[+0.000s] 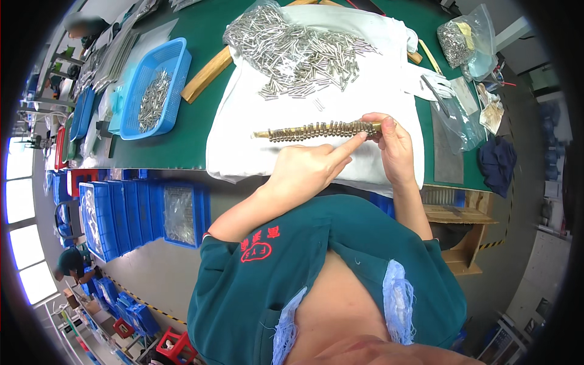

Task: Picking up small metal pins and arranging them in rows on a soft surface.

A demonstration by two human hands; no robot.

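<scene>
My right hand (395, 148) grips the right end of a brass-coloured strip (260, 134), thumb and fingers closed around it. The strip lies level above the white cloth (228, 146). Small metal pins (322, 129) stick out in a row along most of its length. Reaching in from the left, my left hand (307, 169) has its index finger stretched to the pins near the right end; its other fingers are partly hidden. Beyond the strip, a heap of loose silvery pins (325, 58) spills from a clear plastic bag (258, 30) onto the cloth.
A blue basket (179, 73) with more pins stands on the green table (182, 152) at the left. Wooden bars (207, 75) lie beside the cloth. At the right are a white glove (441, 85), a bag of small metal parts (456, 45) and dark fabric (497, 164).
</scene>
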